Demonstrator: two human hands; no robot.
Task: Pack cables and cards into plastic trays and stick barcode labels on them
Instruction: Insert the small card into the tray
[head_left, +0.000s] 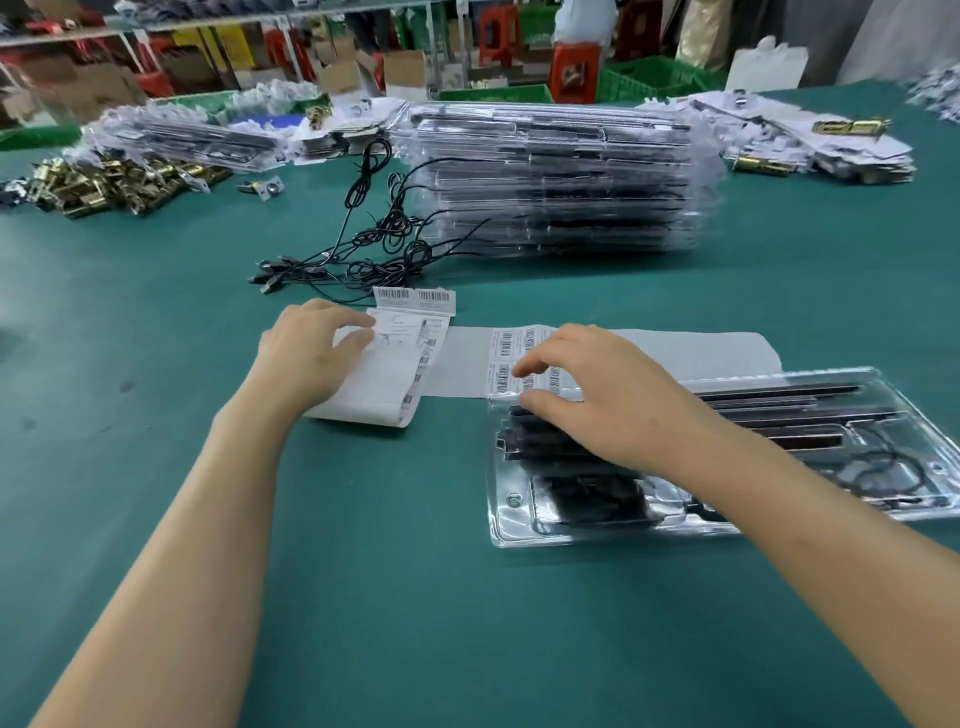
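Across a green surface (156, 322), a stack of packed trays (561, 182) stands behind the clear plastic tray (571, 530), with loose cables (363, 244) behind and to its left. A label sheet (675, 348) touches the tray's far edge, where the right hand (608, 400) fingers, loosely spread, touch barcodes. Left of the tray, the left hand (306, 353) fingers rest together on a card pile (379, 384).

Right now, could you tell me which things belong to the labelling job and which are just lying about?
In use: plastic tray, barcode label strip, folded label sheet, loose cables, stack of packed trays.
Lying about: brass hardware pile, cardboard boxes, green crates.
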